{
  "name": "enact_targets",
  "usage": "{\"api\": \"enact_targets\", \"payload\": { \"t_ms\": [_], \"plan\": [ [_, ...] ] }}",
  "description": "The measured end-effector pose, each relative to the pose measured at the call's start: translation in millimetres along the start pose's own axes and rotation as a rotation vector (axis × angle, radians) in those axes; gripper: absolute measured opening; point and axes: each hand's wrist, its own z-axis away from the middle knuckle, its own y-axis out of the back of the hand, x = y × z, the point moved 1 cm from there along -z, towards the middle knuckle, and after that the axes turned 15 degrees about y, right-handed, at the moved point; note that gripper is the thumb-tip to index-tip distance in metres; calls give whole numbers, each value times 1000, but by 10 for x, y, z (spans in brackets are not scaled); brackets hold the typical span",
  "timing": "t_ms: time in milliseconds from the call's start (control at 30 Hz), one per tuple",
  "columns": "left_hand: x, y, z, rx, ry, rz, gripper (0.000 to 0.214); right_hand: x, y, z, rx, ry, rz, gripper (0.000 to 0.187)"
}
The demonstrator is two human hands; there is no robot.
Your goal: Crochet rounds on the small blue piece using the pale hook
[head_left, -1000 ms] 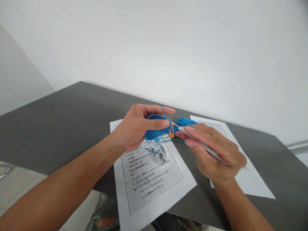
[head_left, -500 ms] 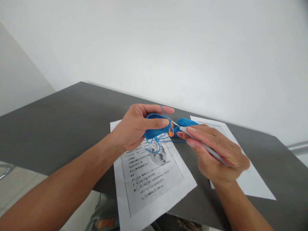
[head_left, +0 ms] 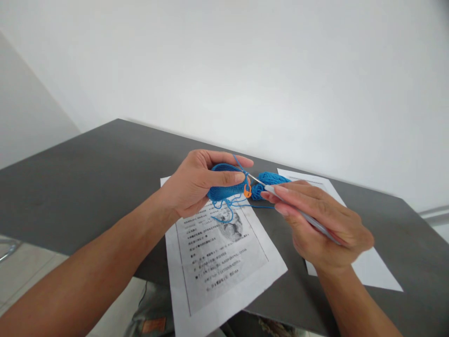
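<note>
My left hand [head_left: 196,185] pinches a small blue crocheted piece [head_left: 224,187] between thumb and fingers, with the blue strand running over my forefinger. An orange stitch marker [head_left: 247,190] hangs from the piece's right edge. My right hand [head_left: 322,224] grips a grey crochet hook [head_left: 298,213] like a pencil, its tip at the edge of the piece by the marker. A ball of blue yarn [head_left: 268,181] lies on the table just behind the hook. Loose blue yarn ends [head_left: 228,208] dangle under the piece.
A printed sheet [head_left: 217,252] with text and a picture lies on the dark grey table [head_left: 98,173] under my hands, overhanging the near edge. A second sheet [head_left: 368,267] lies to the right under my right hand. A white wall stands behind the table.
My right hand has drawn back a little to the right with the hook. My left hand and the crocheted piece have shifted slightly left and up.
</note>
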Motion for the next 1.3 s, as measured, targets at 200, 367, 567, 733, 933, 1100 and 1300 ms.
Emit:
{"api": "enact_targets", "payload": {
  "t_ms": [200, 367, 567, 733, 933, 1100, 1300],
  "plan": [
    [41, 62, -4, 14, 16, -105, 25, -3, 88, -66, -132, 59, 8, 59],
    [43, 148, -17, 39, -53, -268, 21, -2, 134, -130, -221, 142, 14, 56],
    [58, 213, -33, 39, -58, -435, 16, 14, 179, -84, -205, 44, -57, 56],
    [91, 176, -20, 16, -15, -443, 13, 50, 179, -71, -147, -63, -143, 50],
    [108, 155, -12, 37, -21, -506, 10, 40, 228, -107, -220, -30, -142, 46],
    [105, 159, -30, 90, -27, -611, 11, 10, 252, -162, -354, 62, -119, 44],
    [125, 170, -20, 73, -20, -705, 11, 24, 279, -162, -303, -34, -185, 45]
  ]
}}
